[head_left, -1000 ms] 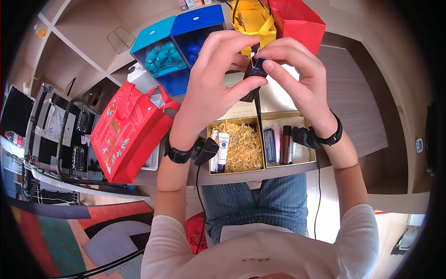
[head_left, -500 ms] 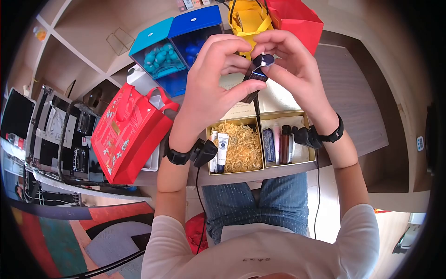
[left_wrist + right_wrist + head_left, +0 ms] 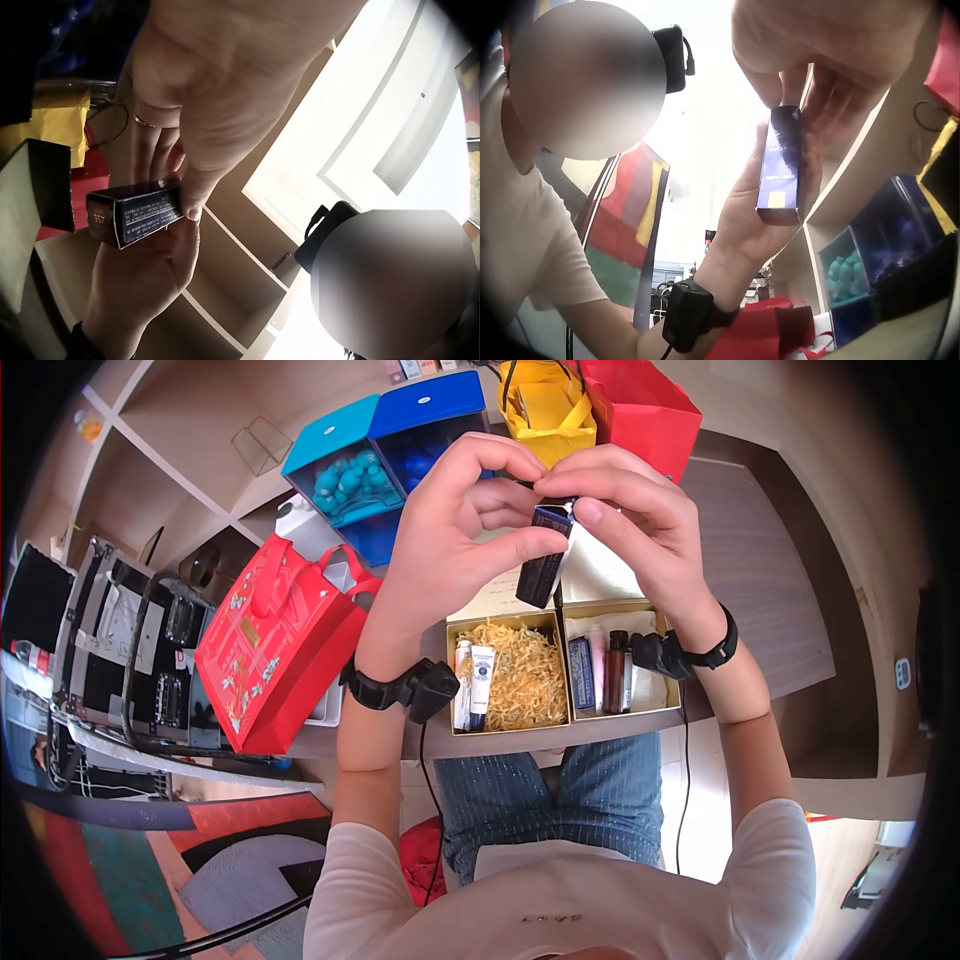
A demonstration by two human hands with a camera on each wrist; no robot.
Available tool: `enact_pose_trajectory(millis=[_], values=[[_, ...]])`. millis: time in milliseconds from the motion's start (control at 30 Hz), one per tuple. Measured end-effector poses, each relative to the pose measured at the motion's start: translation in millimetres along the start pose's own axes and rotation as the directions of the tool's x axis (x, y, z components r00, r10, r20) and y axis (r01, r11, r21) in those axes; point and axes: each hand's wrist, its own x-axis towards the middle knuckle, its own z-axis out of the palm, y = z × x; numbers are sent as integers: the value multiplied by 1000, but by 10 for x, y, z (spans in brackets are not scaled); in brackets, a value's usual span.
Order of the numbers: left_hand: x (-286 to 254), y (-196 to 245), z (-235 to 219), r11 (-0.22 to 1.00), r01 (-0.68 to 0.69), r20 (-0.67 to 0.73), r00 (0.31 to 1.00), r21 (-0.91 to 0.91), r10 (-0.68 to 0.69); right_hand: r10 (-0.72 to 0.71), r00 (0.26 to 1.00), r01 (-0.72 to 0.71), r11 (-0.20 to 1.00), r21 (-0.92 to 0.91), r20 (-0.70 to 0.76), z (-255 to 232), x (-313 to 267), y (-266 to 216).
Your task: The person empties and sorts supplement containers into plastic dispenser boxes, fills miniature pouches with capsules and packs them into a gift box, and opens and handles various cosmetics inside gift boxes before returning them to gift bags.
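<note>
A small dark blue box [image 3: 541,565] is held up above the gift box, its printed sides visible in the left wrist view [image 3: 150,215] and the right wrist view [image 3: 781,169]. My left hand [image 3: 450,545] grips it between thumb and fingers. At its top end, my right hand [image 3: 640,515] pinches the flap area with thumb and fingertips. Below stands the open gift box [image 3: 510,731], its left half holding shredded filler [image 3: 525,675] and two tubes [image 3: 480,685], its right half a blue box [image 3: 580,672] and brown bottles [image 3: 616,675].
On the left stands a red gift bag [image 3: 275,650]. Teal [image 3: 335,435] and blue [image 3: 425,405] containers are at the back, beside a yellow bag [image 3: 548,415] and another red bag [image 3: 645,415]. Cables hang from both wrist cameras.
The small box has swung more upright and its lower end has come down. The right fingers have moved down and in, and the raised flap seen earlier is now mostly hidden at the top.
</note>
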Motion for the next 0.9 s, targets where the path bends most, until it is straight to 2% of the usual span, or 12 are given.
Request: enact_pose_trajectory(millis=[133,333,400,633,800,900], values=[[-4,-13,-12,1000,-18,12,1000,-20,18,23,1000,-23,1000,17,-17,34,-2,-6],[-17,1,5,997,48,29,998,-57,-47,23,999,-24,1000,-19,-37,35,-11,35],[-17,20,29,996,71,30,997,-55,-70,56,998,-55,998,22,-41,33,-14,35],[-7,-7,-7,996,58,37,998,-62,-56,41,998,-40,999,17,-53,37,-4,-2],[-10,5,22,990,98,22,995,-100,-96,-50,996,38,989,-142,-80,37,-7,15],[-10,-9,38,982,124,28,992,-144,-121,-10,997,5,998,-63,-83,23,-22,44]])
